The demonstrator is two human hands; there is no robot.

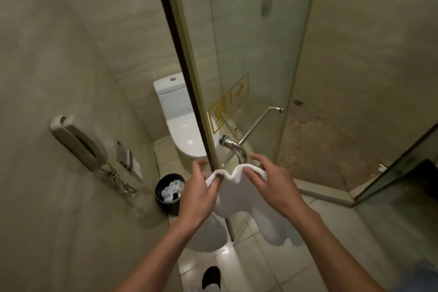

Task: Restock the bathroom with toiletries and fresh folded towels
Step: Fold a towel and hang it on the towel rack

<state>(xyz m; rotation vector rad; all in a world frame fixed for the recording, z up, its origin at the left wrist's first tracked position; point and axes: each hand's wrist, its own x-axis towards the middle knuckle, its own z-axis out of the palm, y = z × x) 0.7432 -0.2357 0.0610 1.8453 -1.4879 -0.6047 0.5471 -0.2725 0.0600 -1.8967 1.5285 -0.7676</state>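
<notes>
A white towel (233,194) hangs in front of me at the edge of the glass shower door (251,66), its top edge bunched in waves just below the door's chrome handle (237,148). My left hand (201,187) pinches the towel's left top corner. My right hand (267,178) grips the right top corner, close beside the handle. The towel's lower part drapes down towards the floor in two lobes.
A white toilet (182,123) stands behind the door frame. A black bin (166,204) holding crumpled white paper sits on the floor at its left. A wall phone (78,142) and a paper holder (125,156) are on the left wall. The shower stall is at the right.
</notes>
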